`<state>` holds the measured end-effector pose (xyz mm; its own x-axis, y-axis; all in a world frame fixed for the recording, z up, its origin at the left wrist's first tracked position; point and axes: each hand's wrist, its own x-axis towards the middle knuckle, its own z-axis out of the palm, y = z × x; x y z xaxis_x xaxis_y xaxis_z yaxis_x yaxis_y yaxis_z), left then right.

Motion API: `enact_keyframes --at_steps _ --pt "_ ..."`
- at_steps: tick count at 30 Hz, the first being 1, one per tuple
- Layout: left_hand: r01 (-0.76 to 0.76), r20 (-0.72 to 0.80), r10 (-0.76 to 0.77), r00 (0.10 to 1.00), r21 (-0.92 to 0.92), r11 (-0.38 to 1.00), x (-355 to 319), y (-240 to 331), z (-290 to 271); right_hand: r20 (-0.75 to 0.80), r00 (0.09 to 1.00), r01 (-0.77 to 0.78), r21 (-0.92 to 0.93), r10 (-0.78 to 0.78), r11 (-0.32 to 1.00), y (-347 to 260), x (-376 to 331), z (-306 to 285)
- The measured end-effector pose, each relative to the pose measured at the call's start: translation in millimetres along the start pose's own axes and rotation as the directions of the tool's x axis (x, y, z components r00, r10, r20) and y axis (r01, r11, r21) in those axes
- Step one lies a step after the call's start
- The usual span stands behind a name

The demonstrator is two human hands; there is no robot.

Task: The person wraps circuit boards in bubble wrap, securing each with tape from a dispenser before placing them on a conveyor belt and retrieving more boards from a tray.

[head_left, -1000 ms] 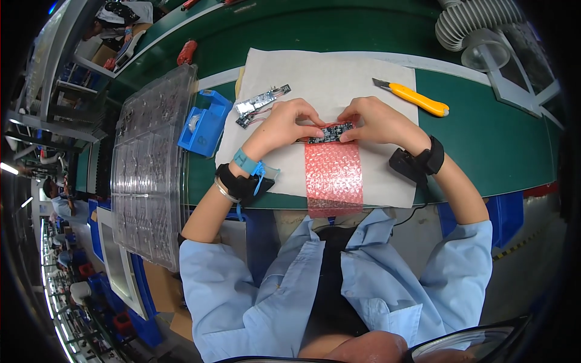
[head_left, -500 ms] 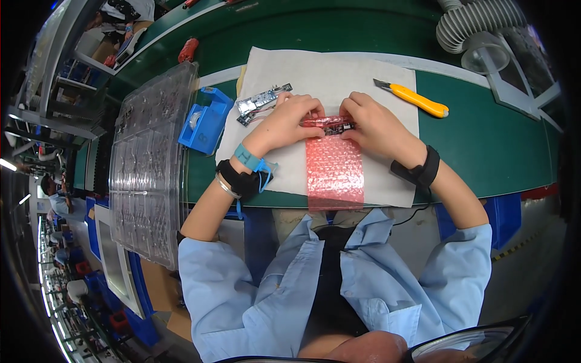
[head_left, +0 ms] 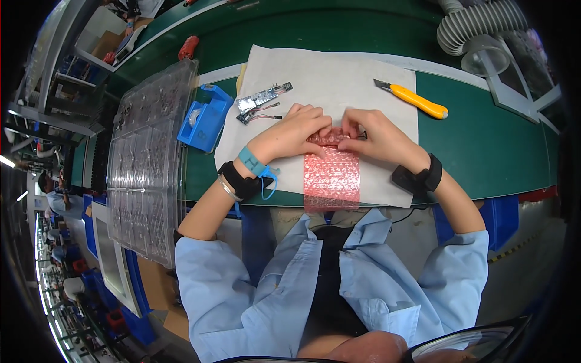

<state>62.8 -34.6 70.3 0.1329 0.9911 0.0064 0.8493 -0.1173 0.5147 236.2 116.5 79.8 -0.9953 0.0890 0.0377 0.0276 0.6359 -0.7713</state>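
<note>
A strip of pink bubble wrap (head_left: 331,176) lies on the white sheet, its lower end hanging over the table's near edge. Its far end is folded over into a small roll. My left hand (head_left: 295,132) grips the left end of this roll with bent fingers. At the other end, my right hand (head_left: 378,140) pinches the roll between thumb and fingers. A small dark bit shows beside the right fingers; whatever lies inside the roll is otherwise hidden. Beyond my left hand lie circuit boards (head_left: 264,98) with short wires.
A blue tape dispenser (head_left: 204,121) stands left of the white sheet (head_left: 339,72), beside stacked clear plastic trays (head_left: 145,163). A yellow utility knife (head_left: 419,101) with its blade out lies at the sheet's right edge. A ribbed grey hose (head_left: 478,25) hangs at the far right.
The bubble wrap's far end has been folded toward me, covering the circuit board that showed between my hands. Both hands have moved slightly nearer to me.
</note>
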Motion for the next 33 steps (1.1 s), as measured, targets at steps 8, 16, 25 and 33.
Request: enact_keyframes --at_steps 8,16,25,33 --pt "-0.064 -0.018 0.065 0.998 0.026 0.998 -9 6 0 -0.131 0.976 0.147 -0.199 -0.175 0.969 0 -12 17" --pt "0.016 -0.093 -0.018 0.995 -0.017 1.000 -12 6 2 -0.176 0.962 0.172 -0.198 -0.207 0.965 0 -14 14" --pt "0.031 -0.090 -0.033 0.995 -0.027 0.999 -15 5 -4 -0.131 0.986 0.083 -0.150 -0.103 0.985 0 -16 14" --pt "0.075 -0.228 -0.059 0.972 0.065 0.995 -29 9 0 -0.083 0.989 0.104 -0.225 -0.125 0.969 -2 -11 8"
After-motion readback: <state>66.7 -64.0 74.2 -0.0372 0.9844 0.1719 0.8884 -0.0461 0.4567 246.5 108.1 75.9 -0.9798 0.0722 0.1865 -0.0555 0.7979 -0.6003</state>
